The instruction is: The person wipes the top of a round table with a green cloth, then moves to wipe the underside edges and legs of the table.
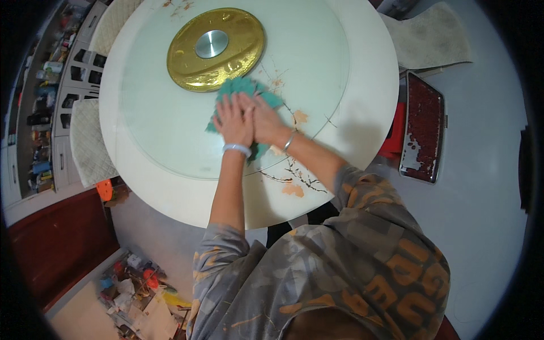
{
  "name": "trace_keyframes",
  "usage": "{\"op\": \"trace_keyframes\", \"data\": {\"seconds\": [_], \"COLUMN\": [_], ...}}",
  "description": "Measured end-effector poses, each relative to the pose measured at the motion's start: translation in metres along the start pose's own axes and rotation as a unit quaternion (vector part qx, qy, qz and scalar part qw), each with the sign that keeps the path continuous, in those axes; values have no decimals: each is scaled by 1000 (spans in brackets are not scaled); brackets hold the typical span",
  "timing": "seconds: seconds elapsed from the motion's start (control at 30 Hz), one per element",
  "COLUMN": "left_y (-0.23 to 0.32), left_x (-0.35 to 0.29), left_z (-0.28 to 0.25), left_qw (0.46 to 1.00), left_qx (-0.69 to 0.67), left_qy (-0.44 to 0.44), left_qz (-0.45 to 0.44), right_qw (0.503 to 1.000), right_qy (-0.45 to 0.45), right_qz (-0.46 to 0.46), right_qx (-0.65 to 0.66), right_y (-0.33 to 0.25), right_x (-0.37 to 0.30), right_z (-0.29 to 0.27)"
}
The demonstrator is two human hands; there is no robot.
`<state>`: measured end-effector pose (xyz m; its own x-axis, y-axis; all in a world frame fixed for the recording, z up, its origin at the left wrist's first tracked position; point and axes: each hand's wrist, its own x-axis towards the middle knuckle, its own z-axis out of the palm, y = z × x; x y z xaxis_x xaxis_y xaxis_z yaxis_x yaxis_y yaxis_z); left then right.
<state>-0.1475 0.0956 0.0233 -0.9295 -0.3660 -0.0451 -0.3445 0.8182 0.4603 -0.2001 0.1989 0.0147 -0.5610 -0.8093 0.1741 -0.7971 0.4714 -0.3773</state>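
Note:
A green cloth (269,100) lies bunched on the glass turntable (153,122) of a round white table. My left hand (234,120) presses flat on it with fingers stretched out, a pale bangle round the wrist. Close against it, my right hand (266,120) also lies flat on the cloth, its fingers partly beside and overlapping the left ones; a silver bracelet is on that wrist. Just beyond my fingertips, the cloth reaches the edge of a shiny gold disc (184,62) with a round silver centre (212,44).
Painted branches and orange leaves decorate the tabletop (368,107). Padded pale chairs (90,136) stand at the left, and another chair (430,37) at the far right. A dark red box-like object (424,127) is beside the table. Clutter (141,294) lies on the floor at lower left.

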Motion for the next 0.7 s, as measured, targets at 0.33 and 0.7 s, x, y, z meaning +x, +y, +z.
{"op": "trace_keyframes", "data": {"seconds": [0.33,0.7], "left_y": [116,-40], "left_x": [-43,-25], "left_z": [68,-17], "left_qw": [984,998], "left_qx": [-45,24], "left_qy": [-71,32], "left_qz": [155,-43], "right_qw": [977,998], "right_qy": [45,1], "right_qz": [196,-28], "right_qx": [-70,58], "right_y": [41,-42], "right_x": [-128,12], "right_z": [-35,27]}}
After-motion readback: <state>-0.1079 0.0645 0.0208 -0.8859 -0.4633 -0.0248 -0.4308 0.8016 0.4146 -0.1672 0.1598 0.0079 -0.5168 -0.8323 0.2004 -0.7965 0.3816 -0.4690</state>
